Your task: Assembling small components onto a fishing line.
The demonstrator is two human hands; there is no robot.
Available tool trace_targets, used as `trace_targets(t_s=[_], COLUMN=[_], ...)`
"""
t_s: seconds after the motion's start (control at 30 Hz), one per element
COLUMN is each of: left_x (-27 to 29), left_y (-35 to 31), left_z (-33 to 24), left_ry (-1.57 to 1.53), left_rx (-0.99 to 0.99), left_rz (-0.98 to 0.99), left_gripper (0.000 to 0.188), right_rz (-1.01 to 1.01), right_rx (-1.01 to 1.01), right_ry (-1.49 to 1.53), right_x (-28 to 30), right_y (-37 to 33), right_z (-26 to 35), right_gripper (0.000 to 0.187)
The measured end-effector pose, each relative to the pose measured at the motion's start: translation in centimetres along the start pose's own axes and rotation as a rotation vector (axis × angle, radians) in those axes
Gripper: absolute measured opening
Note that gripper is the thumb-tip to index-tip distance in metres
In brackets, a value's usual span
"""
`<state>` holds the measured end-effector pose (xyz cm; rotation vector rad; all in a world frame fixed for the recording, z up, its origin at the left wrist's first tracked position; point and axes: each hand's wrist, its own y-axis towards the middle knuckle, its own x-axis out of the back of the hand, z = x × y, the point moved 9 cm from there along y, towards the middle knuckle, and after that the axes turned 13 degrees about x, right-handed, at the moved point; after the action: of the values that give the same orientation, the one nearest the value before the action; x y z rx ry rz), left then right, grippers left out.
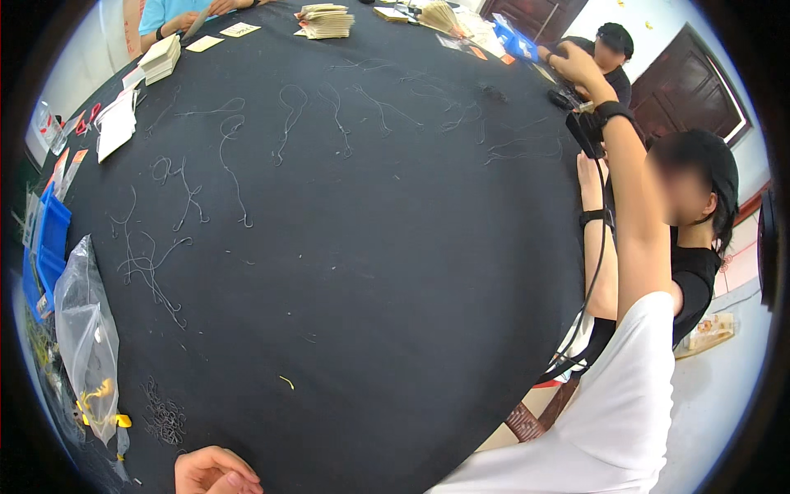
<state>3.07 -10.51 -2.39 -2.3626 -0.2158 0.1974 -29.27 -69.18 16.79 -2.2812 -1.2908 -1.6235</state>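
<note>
My right hand (576, 67) reaches to the far right of the table, its fingers closed on a blue-and-white plastic packet (515, 39). A black device with a cable (586, 133) is strapped at that wrist. My left hand (216, 471) rests at the near edge with curled fingers, partly cut off by the frame; nothing shows in it. Beside it lies a pile of small dark hooks (164, 418). Fishing hooks tied on thin line (239, 177) lie spread over the left and far parts of the black cloth (395, 313).
At left are a clear plastic bag (86, 329), a blue tray (51, 247), red scissors (86, 119) and a bottle (51, 128). Card stacks (324, 21) stand along the far edge. One co-worker's forearm (599, 247) rests beside my right arm; others sit farther off. A yellow scrap (286, 383) lies nearby.
</note>
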Motion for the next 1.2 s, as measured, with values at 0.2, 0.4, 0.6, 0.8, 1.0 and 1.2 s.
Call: trace_targets(t_s=[0.2, 0.4, 0.6, 0.8, 1.0, 1.2], left_x=[0.0, -0.8, -0.7, -0.6, -0.7, -1.1], left_y=[0.2, 0.7, 0.4, 0.1, 0.5, 0.3], left_z=[0.0, 0.5, 1.0, 0.6, 0.6, 0.4], left_ry=[-0.012, 0.022, -0.062, -0.06, -0.049, -0.025], left_rx=[0.015, 0.027, -0.002, -0.006, -0.008, -0.033], left_rz=[0.064, 0.228, 0.318, 0.35, 0.376, 0.377], left_gripper=[0.014, 0.013, 0.009, 0.009, 0.009, 0.008], right_rz=[0.859, 0.62, 0.56, 0.628, 0.571, 0.452], right_rx=[0.196, 0.346, 0.378, 0.299, 0.411, 0.371], right_ry=[0.356, 0.266, 0.353, 0.508, 0.423, 0.402], right_x=[-4.5, -6.2, -9.7, -6.4, -4.4, -2.9], right_y=[-5.6, -6.7, -6.9, -9.1, -10.7, -11.5], right_z=[14.3, 15.5, 14.6, 17.3, 18.1, 16.1], right_gripper=[0.025, 0.068, 0.074, 0.065, 0.05, 0.019])
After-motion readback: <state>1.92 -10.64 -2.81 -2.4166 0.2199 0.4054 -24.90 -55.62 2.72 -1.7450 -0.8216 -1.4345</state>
